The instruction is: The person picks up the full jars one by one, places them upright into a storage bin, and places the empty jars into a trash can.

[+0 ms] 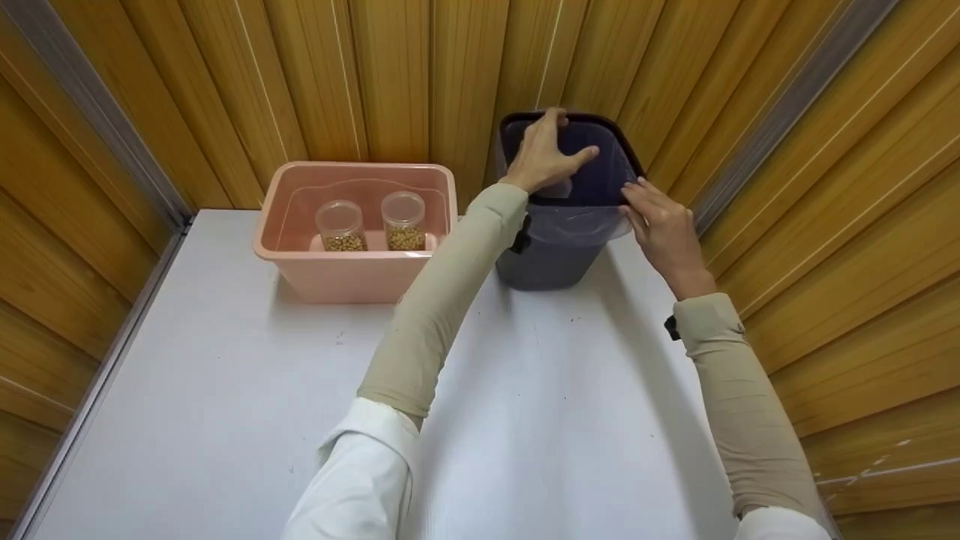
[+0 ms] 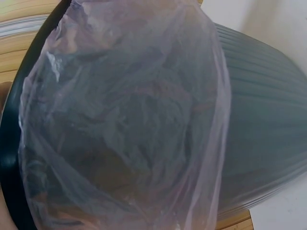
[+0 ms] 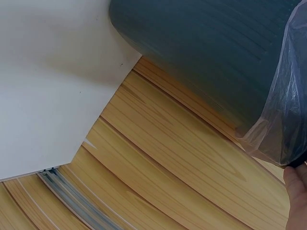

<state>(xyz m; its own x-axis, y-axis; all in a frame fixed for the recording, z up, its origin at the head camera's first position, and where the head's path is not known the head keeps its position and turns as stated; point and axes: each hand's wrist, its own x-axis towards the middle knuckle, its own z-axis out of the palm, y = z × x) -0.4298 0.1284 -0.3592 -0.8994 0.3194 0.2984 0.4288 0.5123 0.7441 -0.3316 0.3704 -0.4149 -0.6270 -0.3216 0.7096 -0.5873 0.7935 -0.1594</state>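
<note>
A dark grey trash bin (image 1: 551, 264) stands at the back, a thin translucent trash bag (image 1: 577, 223) lining it and folded down outside the rim. In the left wrist view the folded bag (image 2: 129, 115) hangs wrinkled over the ribbed bin wall (image 2: 264, 110). My left hand (image 1: 546, 157) is over the bin's mouth, thumb spread apart and fingers reaching toward the far rim. At the right front corner, my right hand (image 1: 664, 225) pinches the bag at the rim, fingers above and thumb below. The right wrist view shows its fingertips (image 3: 293, 179) right at the bag's edge.
Left of the bin is a pink plastic basin (image 1: 345, 277) holding two clear lidded jars, a left jar (image 1: 341, 225) and a right jar (image 1: 405, 221), with tan beans or grains inside. Wood-patterned walls (image 1: 390, 82) enclose the white table (image 1: 225, 405) at the back and sides.
</note>
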